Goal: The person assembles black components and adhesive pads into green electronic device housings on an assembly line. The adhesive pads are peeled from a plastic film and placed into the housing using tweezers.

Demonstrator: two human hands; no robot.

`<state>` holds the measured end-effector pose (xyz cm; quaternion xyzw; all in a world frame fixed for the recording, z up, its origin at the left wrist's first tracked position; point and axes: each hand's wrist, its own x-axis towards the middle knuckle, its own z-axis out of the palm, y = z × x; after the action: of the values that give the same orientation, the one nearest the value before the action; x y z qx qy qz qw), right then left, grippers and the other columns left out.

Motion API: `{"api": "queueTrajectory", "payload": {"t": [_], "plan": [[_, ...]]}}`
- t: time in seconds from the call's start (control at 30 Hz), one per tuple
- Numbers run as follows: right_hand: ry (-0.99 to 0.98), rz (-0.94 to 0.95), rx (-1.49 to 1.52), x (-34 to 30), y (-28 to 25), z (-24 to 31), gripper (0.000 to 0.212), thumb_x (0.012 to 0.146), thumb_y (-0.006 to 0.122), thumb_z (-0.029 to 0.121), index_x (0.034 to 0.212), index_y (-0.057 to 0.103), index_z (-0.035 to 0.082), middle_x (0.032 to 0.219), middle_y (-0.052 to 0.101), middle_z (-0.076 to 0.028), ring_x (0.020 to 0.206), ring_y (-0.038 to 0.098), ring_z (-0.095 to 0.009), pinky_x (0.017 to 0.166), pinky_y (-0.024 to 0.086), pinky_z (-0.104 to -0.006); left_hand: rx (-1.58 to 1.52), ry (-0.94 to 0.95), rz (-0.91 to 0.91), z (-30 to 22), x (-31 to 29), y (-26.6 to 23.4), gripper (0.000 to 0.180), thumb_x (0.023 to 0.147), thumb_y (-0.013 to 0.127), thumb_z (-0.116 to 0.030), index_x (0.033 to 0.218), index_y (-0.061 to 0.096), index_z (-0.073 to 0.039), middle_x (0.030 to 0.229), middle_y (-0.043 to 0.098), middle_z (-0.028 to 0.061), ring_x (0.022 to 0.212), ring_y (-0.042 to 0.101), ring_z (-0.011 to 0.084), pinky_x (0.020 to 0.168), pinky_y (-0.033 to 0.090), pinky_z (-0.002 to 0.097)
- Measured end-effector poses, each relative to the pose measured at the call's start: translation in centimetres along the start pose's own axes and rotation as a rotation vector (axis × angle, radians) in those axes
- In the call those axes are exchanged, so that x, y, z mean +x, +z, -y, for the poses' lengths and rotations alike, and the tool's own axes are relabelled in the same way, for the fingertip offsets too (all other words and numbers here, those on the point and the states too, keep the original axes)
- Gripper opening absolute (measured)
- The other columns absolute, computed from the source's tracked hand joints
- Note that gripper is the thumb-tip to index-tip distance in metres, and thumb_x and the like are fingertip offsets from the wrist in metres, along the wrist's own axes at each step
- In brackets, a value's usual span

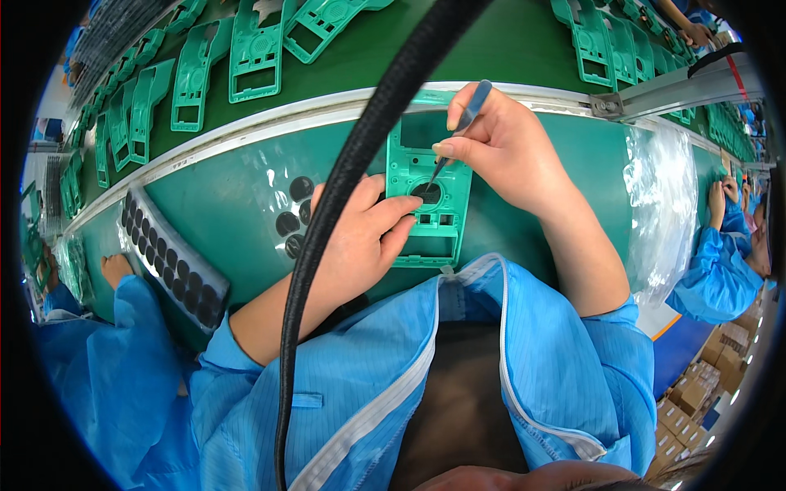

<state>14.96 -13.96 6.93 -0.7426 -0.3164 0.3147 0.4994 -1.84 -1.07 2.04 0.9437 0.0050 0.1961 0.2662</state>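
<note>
A green plastic housing (455, 219) lies in front of me on the green bench, with cut-outs and a round recess. A black round disc (425, 194) sits in that recess. My left hand (354, 233) holds the housing by its left side, with the index fingertip against the disc and the thumb bent beside it. In my right hand (508, 151) is a pair of tweezers (471, 110), pinched between thumb and fingers. Its tip points down and touches the disc or hangs just over it; I cannot tell which.
Loose black discs (301, 189) lie on a clear sheet left of my left hand. Farther left is a backing sheet (182, 260) with rows of discs. A black cable (348, 176) crosses the view. Green housings (255, 61) stand beyond the metal rail (246, 127). Clear plastic (663, 213) and co-workers flank me.
</note>
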Motion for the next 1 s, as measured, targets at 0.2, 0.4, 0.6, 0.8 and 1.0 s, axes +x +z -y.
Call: {"api": "queueTrajectory", "payload": {"t": [0.2,0.4,0.6,0.8,1.0], "plan": [[-0.015,0.013,0.028,0.1,0.0,-0.6,0.019,0.083,0.065,0.001,0.094,0.05,0.004,0.074,0.065,-0.008,0.069,0.063,-0.011,0.063,0.049,-0.0272,0.002,0.06,-0.007,0.3,0.3,-0.1,0.027,0.065,0.072,-0.006,0.091,0.07,-0.013,0.093,0.062,0.0032,0.086,0.052,0.0256,0.072,0.039,0.0382],[-0.032,0.033,0.027,0.1,0.1,-0.4,0.019,0.083,0.065,0.002,0.094,0.051,0.004,0.074,0.066,-0.01,0.07,0.064,-0.014,0.063,0.049,-0.028,0.024,0.069,0.023,-0.1,0.4,-0.4,0.031,0.069,0.068,-0.004,0.098,0.07,-0.015,0.092,0.06,0.0073,0.085,0.052,0.0283,0.072,0.038,0.0389],[-0.071,0.016,0.012,0.2,0.4,-0.8,0.02,0.08,0.068,0.004,0.093,0.051,0.004,0.074,0.066,-0.011,0.069,0.066,-0.017,0.063,0.049,-0.03,0.068,0.064,0.074,-0.1,0.5,-0.9,0.032,0.071,0.068,-0.005,0.101,0.07,-0.017,0.091,0.058,0.0066,0.086,0.051,0.0283,0.072,0.036,0.0381],[-0.104,0.002,0.0,-0.3,0.6,-0.4,0.021,0.079,0.068,0.005,0.092,0.052,0.004,0.073,0.066,-0.011,0.071,0.067,-0.02,0.063,0.05,-0.0314,0.107,0.076,0.088,-0.3,0.3,-1.0,0.033,0.072,0.069,-0.007,0.102,0.07,-0.019,0.091,0.057,0.0065,0.086,0.051,0.0284,0.071,0.036,0.0376],[-0.108,0.006,-0.084,-0.9,1.1,0.8,0.021,0.078,0.067,0.005,0.092,0.052,0.004,0.069,0.065,-0.013,0.067,0.067,-0.026,0.059,0.05,-0.0346,0.14,0.058,0.147,0.1,0.1,-1.3,0.037,0.072,0.066,-0.008,0.106,0.069,-0.021,0.098,0.055,0.0055,0.093,0.05,0.0266,0.072,0.035,0.0376]]}}
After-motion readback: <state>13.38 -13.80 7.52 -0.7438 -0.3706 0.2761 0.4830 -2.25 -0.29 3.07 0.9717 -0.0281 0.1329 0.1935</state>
